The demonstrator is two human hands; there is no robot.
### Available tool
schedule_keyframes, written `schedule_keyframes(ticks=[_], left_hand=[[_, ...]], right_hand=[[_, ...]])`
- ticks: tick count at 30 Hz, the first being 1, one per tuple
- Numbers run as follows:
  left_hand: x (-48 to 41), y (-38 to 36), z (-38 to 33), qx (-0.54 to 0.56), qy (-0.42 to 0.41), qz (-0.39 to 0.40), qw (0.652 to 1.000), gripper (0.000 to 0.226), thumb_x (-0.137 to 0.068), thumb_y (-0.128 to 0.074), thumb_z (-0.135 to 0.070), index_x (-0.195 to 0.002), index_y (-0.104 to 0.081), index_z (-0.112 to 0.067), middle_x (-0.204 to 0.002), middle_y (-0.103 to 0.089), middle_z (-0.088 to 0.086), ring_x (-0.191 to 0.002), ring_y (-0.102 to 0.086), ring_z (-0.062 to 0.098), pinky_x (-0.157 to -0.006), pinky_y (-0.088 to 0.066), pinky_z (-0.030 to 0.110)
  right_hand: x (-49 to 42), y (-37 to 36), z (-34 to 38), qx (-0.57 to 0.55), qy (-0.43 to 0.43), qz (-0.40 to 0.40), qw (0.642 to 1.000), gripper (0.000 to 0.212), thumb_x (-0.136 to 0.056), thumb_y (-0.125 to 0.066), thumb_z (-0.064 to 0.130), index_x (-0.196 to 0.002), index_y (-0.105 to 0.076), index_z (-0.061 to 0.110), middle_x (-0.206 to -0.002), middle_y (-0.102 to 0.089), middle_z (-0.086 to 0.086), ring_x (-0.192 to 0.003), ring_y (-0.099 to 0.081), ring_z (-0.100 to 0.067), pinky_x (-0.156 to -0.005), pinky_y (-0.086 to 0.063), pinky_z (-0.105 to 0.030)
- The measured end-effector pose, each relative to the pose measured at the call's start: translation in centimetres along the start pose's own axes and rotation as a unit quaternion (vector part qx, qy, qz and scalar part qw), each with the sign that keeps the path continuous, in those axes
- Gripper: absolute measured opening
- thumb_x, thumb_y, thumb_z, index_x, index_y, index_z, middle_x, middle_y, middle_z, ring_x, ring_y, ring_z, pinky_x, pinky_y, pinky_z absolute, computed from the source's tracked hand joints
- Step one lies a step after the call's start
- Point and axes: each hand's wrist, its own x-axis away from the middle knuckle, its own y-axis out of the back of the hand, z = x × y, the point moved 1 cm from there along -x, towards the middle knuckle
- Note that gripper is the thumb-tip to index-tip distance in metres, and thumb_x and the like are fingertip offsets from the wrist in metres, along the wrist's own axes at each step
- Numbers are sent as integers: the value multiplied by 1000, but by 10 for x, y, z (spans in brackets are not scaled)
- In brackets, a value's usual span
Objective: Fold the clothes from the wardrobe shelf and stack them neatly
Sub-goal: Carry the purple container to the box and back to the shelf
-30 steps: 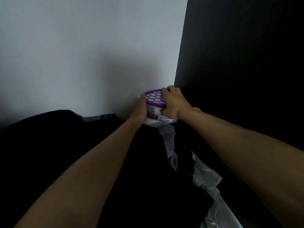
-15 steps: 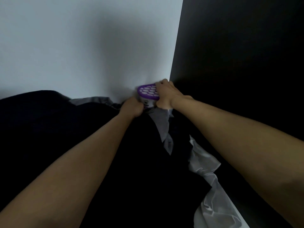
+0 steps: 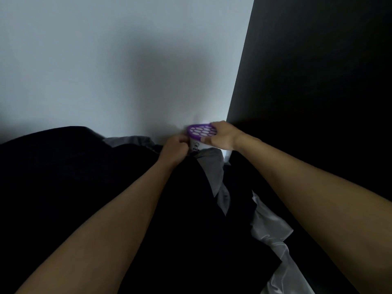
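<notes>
A pile of black clothes (image 3: pixel 70 179) fills the wardrobe shelf, with a grey garment (image 3: pixel 212 172) and a shiny silver-white fabric (image 3: pixel 267 228) running through it. At the back corner stands a white tub with a purple perforated lid (image 3: pixel 200 131). My right hand (image 3: pixel 222 135) grips the tub from the right, fingers over its lid. My left hand (image 3: pixel 175 148) is curled into a fist right beside the tub's left side, at the top edge of the grey garment; what its fingers hold is hidden.
A pale back wall (image 3: pixel 106 71) rises behind the shelf. A dark side panel (image 3: pixel 318 92) closes the right side, meeting the wall at the corner where the tub stands.
My left hand has come off the tub and dropped to the cloth beside it, curled into a fist. My right hand stays on the tub, which has settled back into the corner.
</notes>
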Motion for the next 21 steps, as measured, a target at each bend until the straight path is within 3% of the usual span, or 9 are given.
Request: schedule_keyframes(ticks=[3,8,12,14,17,21], left_hand=[[-1,1,-1,-5,9,6,1000,46,-76,-41,11,-91,-76,-15,-99,-75,17,-98,-70,30,-95,-53,46],[10,5,-17,-81,10,47,996,34,-83,-45,7,-101,-73,-1,-109,-72,18,-105,-67,27,-95,-51,35],[30,16,-35,-116,13,28,993,20,-88,-43,1,-89,-63,0,-110,-66,28,-107,-62,35,-84,-45,34],[45,25,-40,-111,7,-7,994,22,-90,-44,1,-93,-65,-5,-114,-67,25,-110,-61,32,-85,-43,31],[71,33,-42,-38,-8,-90,995,31,-90,-47,4,-112,-68,-1,-120,-68,16,-115,-60,25,-89,-38,20],[119,28,-58,49,-35,-142,988,31,-87,-47,7,-104,-70,-6,-105,-70,10,-105,-64,25,-92,-45,25]], right_hand=[[-1,1,2,6,-7,-1,1000,59,-84,-74,39,-132,-55,10,-120,-62,-7,-105,-59,-22,-91,-47,-26],[0,0,4,38,-10,-14,999,68,-85,-73,41,-139,-50,6,-134,-58,-13,-118,-57,-27,-99,-45,-29],[11,9,11,101,-28,7,994,68,-85,-70,49,-138,-47,14,-135,-58,-12,-119,-56,-30,-103,-45,-35],[27,11,21,128,-21,-41,991,68,-88,-66,49,-141,-40,15,-140,-54,-12,-125,-53,-32,-104,-45,-41],[58,13,28,84,3,-181,980,59,-96,-55,42,-145,-40,14,-149,-45,-10,-133,-47,-30,-105,-43,-41],[106,28,32,-61,-1,-291,955,40,-98,-50,29,-135,-53,14,-141,-53,-7,-121,-56,-27,-92,-44,-33]])
